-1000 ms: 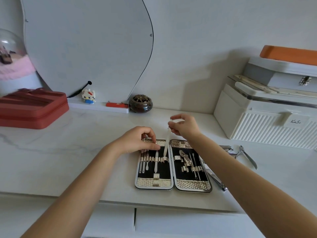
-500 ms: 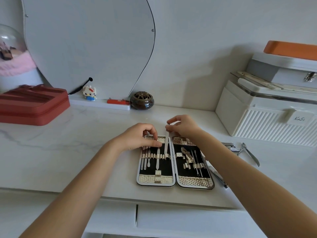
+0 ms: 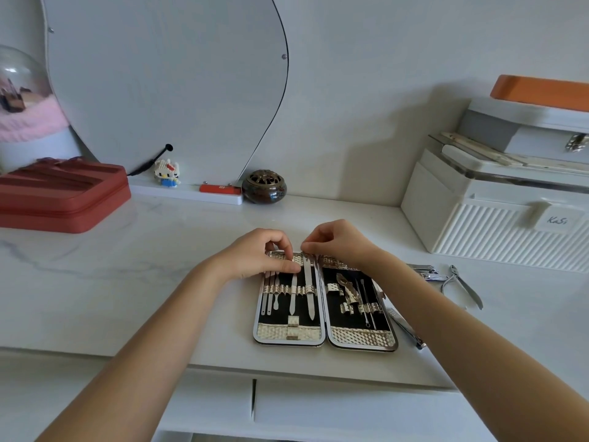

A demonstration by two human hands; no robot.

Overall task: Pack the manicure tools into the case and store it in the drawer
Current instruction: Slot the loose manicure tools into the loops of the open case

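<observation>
The manicure case (image 3: 325, 338) lies open and flat on the white counter (image 3: 127, 282), close to the near edge, its two halves side by side and its hinge running near to far. The tools in the left half lie along that same line, held under a band of loops. The nail file (image 3: 308, 287) sits rightmost in that half, its long axis near to far, tip toward the near side. The right hand (image 3: 338, 247) pinches the far end of the file between curled fingertips. The left hand (image 3: 258, 258) rests on the far left corner of the case, fingers bent, thumb pressed flat on the lining beside the file. To the right of the case lie a nail clipper (image 3: 406, 330) just beside its edge, a second clipper (image 3: 425, 272) and the nippers (image 3: 463, 287) farther right. A white ribbed box (image 3: 497, 231) stands at far right; a red case (image 3: 60, 196) at far left. Bare counter stretches left of the case. Drawer fronts (image 3: 334, 406) sit below the near edge
</observation>
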